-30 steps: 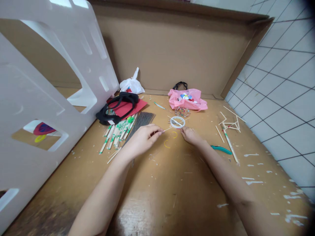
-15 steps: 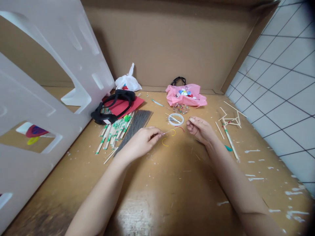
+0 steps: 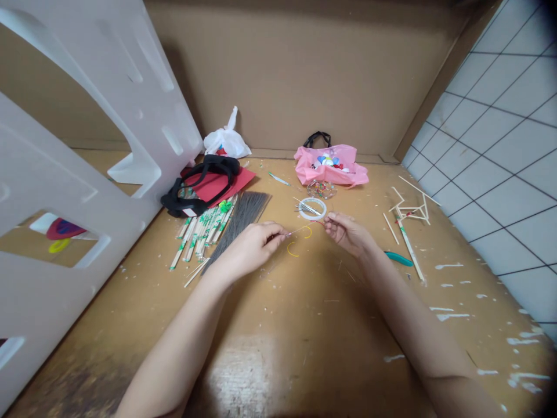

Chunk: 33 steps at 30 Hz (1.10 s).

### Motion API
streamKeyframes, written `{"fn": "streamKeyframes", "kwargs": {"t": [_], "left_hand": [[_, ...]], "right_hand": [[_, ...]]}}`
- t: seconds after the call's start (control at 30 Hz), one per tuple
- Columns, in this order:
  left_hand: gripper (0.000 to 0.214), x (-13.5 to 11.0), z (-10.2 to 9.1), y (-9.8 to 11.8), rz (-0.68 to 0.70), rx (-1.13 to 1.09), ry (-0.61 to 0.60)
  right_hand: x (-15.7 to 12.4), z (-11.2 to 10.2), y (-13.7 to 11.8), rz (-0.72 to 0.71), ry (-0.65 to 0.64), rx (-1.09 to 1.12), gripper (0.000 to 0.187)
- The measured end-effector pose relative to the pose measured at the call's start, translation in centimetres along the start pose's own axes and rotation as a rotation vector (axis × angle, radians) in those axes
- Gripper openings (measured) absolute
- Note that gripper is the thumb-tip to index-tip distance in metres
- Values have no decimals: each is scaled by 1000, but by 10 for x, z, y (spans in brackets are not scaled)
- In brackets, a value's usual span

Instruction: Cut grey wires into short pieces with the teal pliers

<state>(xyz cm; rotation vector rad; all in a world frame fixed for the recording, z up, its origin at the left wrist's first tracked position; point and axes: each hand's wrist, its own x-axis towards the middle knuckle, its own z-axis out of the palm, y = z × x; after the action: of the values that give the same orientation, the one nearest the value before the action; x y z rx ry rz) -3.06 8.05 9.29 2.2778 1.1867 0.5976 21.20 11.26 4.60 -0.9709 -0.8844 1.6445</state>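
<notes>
My left hand [image 3: 252, 247] is closed in a pinch on the left end of a thin pale strand [image 3: 299, 230]; string or wire, I cannot tell which. A tiny pinkish bit shows at its fingertips. My right hand [image 3: 346, 233], fingers curled and pinched, is at the other end of the strand, which spans the gap above the table. Just beyond lies a round white dish [image 3: 324, 208] with thin metal rods [image 3: 310, 207] in it. Curved yellow pieces [image 3: 292, 252] and a short red piece [image 3: 317, 222] lie below and behind the strand.
Grey thin sticks [image 3: 248, 212], wrapped chopsticks [image 3: 202, 229] and a black strap headset [image 3: 221, 165] are left. Behind are a white bag [image 3: 226, 143] and pink bag [image 3: 307, 168]. Right: a stick frame [image 3: 413, 217] and turquoise handle [image 3: 398, 258]. A white plastic panel [image 3: 156, 116] stands left.
My right hand has moved slightly left, nearer my left hand, shortening the gap. More of the turquoise handle shows beside my right forearm. My left hand has hardly moved.
</notes>
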Motion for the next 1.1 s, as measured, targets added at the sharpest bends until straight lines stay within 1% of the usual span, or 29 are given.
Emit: {"fn": "streamKeyframes", "kwargs": {"t": [0.13, 0.3, 0.43, 0.53, 0.83, 1.1], "left_hand": [[26, 0, -2, -1, 0, -8, 8], [26, -1, -3, -2, 7, -8, 3], [27, -1, -3, -1, 13, 9, -10], [29, -1, -4, 0, 6, 19, -22], [29, -1, -3, -2, -10, 13, -47], [29, -1, -2, -3, -7, 13, -40]], "right_hand": [[0, 2, 3, 14, 7, 26, 16], [-2, 0, -2, -5, 14, 54, 23], [-3, -4, -6, -94, 26, -9, 23], [-4, -5, -7, -131, 48, -84, 21], [-6, -3, -7, -137, 81, -137, 21], [-7, -1, -8, -145, 92, -155, 22]]}}
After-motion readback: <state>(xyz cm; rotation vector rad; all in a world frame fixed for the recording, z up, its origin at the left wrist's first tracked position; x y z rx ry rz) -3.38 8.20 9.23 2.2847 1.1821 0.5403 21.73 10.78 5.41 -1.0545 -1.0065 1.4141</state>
